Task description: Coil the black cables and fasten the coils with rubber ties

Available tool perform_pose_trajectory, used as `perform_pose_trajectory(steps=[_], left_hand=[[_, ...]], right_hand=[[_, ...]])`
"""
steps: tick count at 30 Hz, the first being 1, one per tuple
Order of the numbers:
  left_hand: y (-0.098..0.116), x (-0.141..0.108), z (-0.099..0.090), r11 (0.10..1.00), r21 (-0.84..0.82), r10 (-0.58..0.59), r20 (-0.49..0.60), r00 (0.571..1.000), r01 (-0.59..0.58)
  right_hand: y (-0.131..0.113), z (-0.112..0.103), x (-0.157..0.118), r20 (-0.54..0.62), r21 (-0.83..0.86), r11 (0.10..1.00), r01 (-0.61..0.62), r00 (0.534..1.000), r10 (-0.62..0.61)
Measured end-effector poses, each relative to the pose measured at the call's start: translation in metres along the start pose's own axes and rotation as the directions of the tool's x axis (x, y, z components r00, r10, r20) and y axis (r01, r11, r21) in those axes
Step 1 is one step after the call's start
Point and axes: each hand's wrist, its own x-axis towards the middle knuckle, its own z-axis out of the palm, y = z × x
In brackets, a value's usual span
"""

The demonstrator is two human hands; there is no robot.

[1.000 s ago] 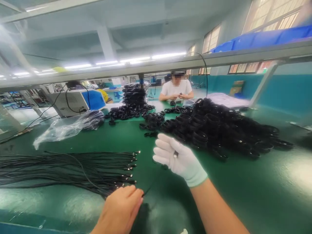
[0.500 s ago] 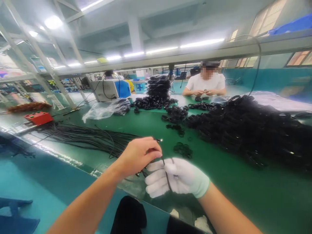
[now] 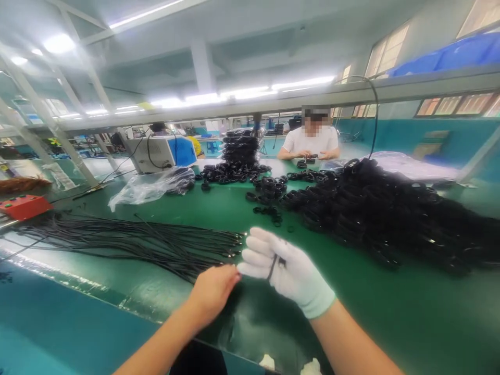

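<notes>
My right hand (image 3: 287, 268), in a white glove, has a short length of black cable (image 3: 272, 266) across its palm, held in by the thumb. Bare, my left hand (image 3: 214, 291) is low beside the gloved fingertips, its fingers bent together; what they grip, if anything, is hidden. Long black cables (image 3: 148, 242) lie in a bundle on the green table (image 3: 390, 307), their metal-tipped ends close to both hands. Beyond the gloved hand are small black coils (image 3: 271, 187).
A large heap of black coils (image 3: 375, 208) covers the right side. At the back stand a wrapped coil stack (image 3: 239, 148), a clear bag (image 3: 144, 190) and a blue-and-white machine (image 3: 160, 152). A red box (image 3: 25, 207) sits far left. Across the table sits a person (image 3: 310, 140).
My left hand has moved down and away from the cable in the gloved palm. The view has turned right, and the loose coils near the gloved hand are now hidden.
</notes>
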Motion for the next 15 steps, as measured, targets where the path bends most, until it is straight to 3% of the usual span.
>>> perform_pose_trajectory(steps=[3,5,7,9,11,13,15], left_hand=[[0.027,-0.022,-0.007,0.944,0.272,0.194,0.004,0.981,-0.188],[0.043,-0.022,-0.03,0.881,0.386,0.323,-0.071,0.944,-0.273],[0.049,-0.012,-0.057,0.879,0.373,0.355,-0.099,0.93,-0.296],[0.046,0.003,-0.077,0.933,0.205,0.313,-0.048,0.949,-0.297],[0.036,0.015,-0.081,0.968,-0.069,0.245,0.026,0.969,-0.243],[0.024,0.022,-0.073,0.934,-0.317,0.197,0.072,0.978,-0.165],[0.01,0.025,-0.058,0.894,-0.428,0.185,0.081,0.979,-0.133]], right_hand=[[0.004,-0.007,0.002,-0.047,-0.061,0.998,-0.011,0.999,0.008],[0.014,-0.009,-0.001,0.056,-0.088,0.986,-0.141,0.988,0.146],[0.024,-0.007,-0.005,0.191,-0.096,0.959,-0.268,0.94,0.282],[0.032,-0.003,-0.008,0.278,-0.082,0.929,-0.361,0.887,0.369],[0.038,0.002,-0.011,0.32,-0.054,0.897,-0.44,0.843,0.433],[0.041,0.006,-0.012,0.343,-0.012,0.879,-0.477,0.824,0.452],[0.04,0.009,-0.013,0.344,0.024,0.897,-0.441,0.846,0.407]])
